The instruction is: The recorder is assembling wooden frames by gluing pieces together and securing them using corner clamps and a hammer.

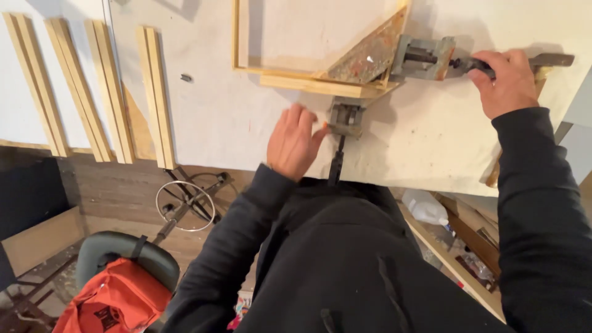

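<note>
Hands steady, we grip the clamp (394, 65) handle (524, 61) with our closed right hand (509, 83) while our half-open left hand (295, 142) rests beside the near screw (345, 117), turning gently so the frame (308, 77) corner stays square on the table (431, 148).

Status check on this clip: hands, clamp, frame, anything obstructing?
Right hand gripping corner clamp's side screw handle. Left hand flat on the table, fingertips at the near clamp jaw. Wooden frame corner seated in clamp. Nothing obstructing.
</note>
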